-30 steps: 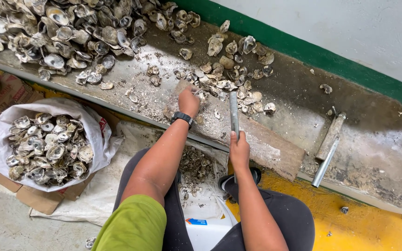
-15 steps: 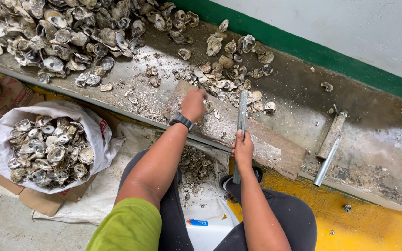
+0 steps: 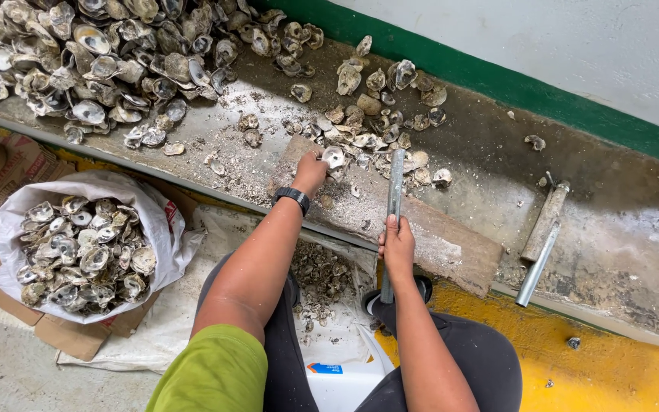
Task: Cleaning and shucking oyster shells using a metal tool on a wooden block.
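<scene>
My left hand (image 3: 310, 171), with a black watch on its wrist, holds an oyster shell (image 3: 334, 157) down on a brown wooden board (image 3: 436, 244) that lies on the dirty concrete ledge (image 3: 490, 164). My right hand (image 3: 397, 243) grips a grey metal rod (image 3: 394, 191) that points away from me, its far end over the small heap of shells (image 3: 379, 126) just beyond the board. The rod's lower end sticks out below my fist.
A big pile of oyster shells (image 3: 93, 53) covers the ledge at upper left. A white sack full of shells (image 3: 81, 244) stands on cardboard at left. A second metal tool (image 3: 541, 240) lies on the ledge at right. Shell fragments (image 3: 322, 278) sit between my knees.
My left hand has taken a shell from the heap and set it on the board. My right hand has swung the rod forward, so it now points over the board toward the shells.
</scene>
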